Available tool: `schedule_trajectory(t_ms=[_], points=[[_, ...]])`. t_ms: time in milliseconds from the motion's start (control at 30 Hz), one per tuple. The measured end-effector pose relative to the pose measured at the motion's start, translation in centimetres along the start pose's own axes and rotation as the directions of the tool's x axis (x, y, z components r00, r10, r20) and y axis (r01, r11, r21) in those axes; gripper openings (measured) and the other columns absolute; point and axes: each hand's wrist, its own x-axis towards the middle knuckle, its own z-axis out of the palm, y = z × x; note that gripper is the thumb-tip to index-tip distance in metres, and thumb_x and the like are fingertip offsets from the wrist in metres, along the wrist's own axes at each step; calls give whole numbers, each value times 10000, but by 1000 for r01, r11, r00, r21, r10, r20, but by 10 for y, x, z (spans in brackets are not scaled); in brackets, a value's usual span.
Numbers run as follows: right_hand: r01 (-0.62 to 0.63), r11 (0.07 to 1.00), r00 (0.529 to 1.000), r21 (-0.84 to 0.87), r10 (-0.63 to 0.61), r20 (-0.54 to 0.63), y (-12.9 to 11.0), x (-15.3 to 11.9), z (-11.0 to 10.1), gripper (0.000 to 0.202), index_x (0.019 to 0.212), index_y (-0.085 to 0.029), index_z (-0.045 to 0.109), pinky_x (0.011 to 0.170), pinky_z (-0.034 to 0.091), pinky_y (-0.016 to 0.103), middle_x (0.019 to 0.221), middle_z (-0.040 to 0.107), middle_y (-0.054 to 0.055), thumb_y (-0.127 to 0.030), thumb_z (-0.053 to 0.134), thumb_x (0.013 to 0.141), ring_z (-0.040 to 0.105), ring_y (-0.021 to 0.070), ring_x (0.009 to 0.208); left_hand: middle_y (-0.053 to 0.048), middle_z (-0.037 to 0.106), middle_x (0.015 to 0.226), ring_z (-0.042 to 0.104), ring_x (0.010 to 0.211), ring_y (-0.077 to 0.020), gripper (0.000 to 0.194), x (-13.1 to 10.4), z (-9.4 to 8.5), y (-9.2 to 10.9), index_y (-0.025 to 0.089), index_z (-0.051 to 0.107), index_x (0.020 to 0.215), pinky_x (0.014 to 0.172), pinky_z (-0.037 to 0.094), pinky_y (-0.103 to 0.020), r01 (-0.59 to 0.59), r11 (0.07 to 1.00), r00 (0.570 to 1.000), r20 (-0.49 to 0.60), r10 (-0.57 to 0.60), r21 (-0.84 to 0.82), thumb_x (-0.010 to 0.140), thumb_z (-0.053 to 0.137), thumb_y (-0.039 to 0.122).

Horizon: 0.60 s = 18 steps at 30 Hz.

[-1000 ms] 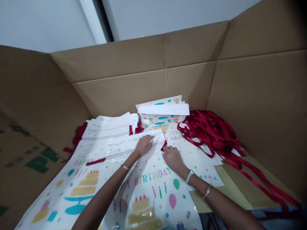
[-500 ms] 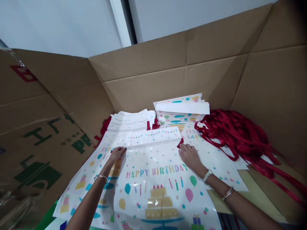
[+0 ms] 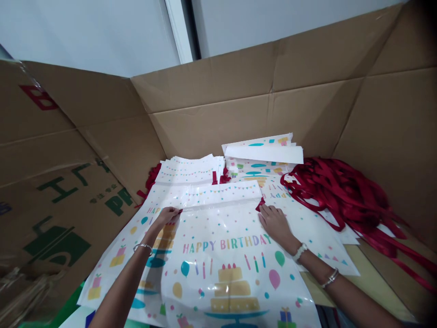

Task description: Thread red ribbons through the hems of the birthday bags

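Observation:
A white plastic drawstring bag [image 3: 225, 223] printed with HAPPY BIRTHDAY, a tiered cake and balloons lies flat in front of me. A seamed band crosses it near its top, with dark red ribbon at both ends. At the left end, my left hand [image 3: 168, 215] is closed in a pinch on a small tip of ribbon. My right hand [image 3: 276, 223] rests at the opposite edge, fingers bent over the bag beside a short red ribbon end [image 3: 260, 204]. The fingertips there are partly hidden. Similar bags [image 3: 184, 171] lie stacked underneath and behind, with red ribbon bits at their sides.
Cardboard walls [image 3: 211, 123] enclose the back and both sides. A large tangled heap of red ribbon [image 3: 341, 196] lies at the right, trailing over the edge. More printed bags [image 3: 264, 155], one with a folded-over white flap, lie at the back.
The whole view has shifted slightly, so everything appears a little further right. Both hands keep their places at the bag's two edges.

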Motion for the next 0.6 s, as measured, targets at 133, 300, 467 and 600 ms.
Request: schedule_trajectory(t_ms=[133,300,467,600], points=[[15,1000,999,-15,-16,-29,0,0,-1,330,1197,-129,699,866,357,385,1236,678,151,-233,436,1027,548,269,1079,10,543,523,503,538,-161,491,10,3,-6,176,654,678,504,344,-260,2,1000,1000,-2,-2,-3,600,695,659],[9,1000,998,-30,-11,-59,1,1,-2,345,1213,-119,696,878,366,386,1245,679,144,-252,435,1031,546,261,1089,-5,618,592,584,612,-196,433,19,4,-16,180,668,709,563,403,-274,-9,999,1000,-6,10,50,640,681,607],[-8,1000,999,-19,8,-38,1,2,-4,340,1221,-130,691,890,361,389,1264,669,138,-262,446,1025,536,262,1101,-92,720,915,668,887,-264,249,23,13,-5,182,693,907,790,507,-340,-153,912,939,-231,255,381,831,564,381],[-16,1000,1000,-12,16,-20,0,3,-4,327,1225,-129,683,884,353,386,1269,665,141,-260,468,1017,532,259,1083,-126,703,1135,636,1091,-267,288,23,52,69,181,684,1081,976,488,-398,-582,620,735,13,678,526,932,444,236]])
